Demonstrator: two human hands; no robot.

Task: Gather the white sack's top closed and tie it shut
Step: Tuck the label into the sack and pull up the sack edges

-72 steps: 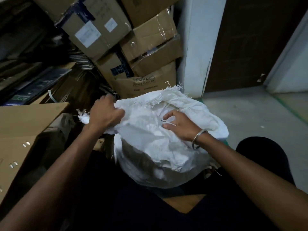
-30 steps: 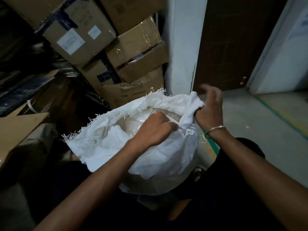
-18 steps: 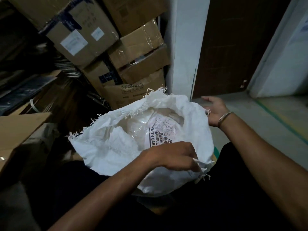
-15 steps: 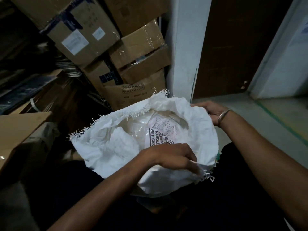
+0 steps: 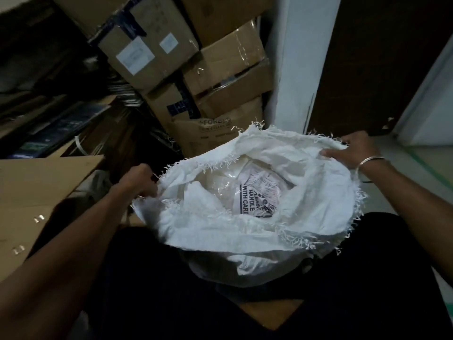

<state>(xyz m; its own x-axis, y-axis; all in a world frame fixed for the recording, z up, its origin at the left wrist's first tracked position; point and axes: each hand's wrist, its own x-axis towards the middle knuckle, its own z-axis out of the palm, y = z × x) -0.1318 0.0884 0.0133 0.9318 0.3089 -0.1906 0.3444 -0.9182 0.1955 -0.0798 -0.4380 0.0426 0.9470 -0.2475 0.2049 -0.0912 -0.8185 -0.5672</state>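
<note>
- While the white sack [image 5: 318, 214] stands agape between my dark-clad legs [image 5: 147, 278], just near of stacked cardboard boxes [image 5: 228, 57], my left hand [image 5: 141, 179] clutches its frayed left rim.
- My right hand [image 5: 353, 149], wearing a bangle [image 5: 370, 158], grips the far-right rim.
- Inside lies a parcel [image 5: 259, 195] labelled "HANDLE WITH CARE".

Dim storeroom corner, cartons stacked beside a door.
Cardboard boxes [image 5: 152, 52] piled high at back left, some taped, some under clear film. White pillar [image 5: 301, 69] just right of them, then dark brown door [image 5: 380, 65], then pale wall [image 5: 436, 99]. Grey floor [image 5: 441, 158] with green line [image 5: 431, 171]. Flat cardboard sheet [image 5: 36, 192] with staples at left. Low light overall.
</note>
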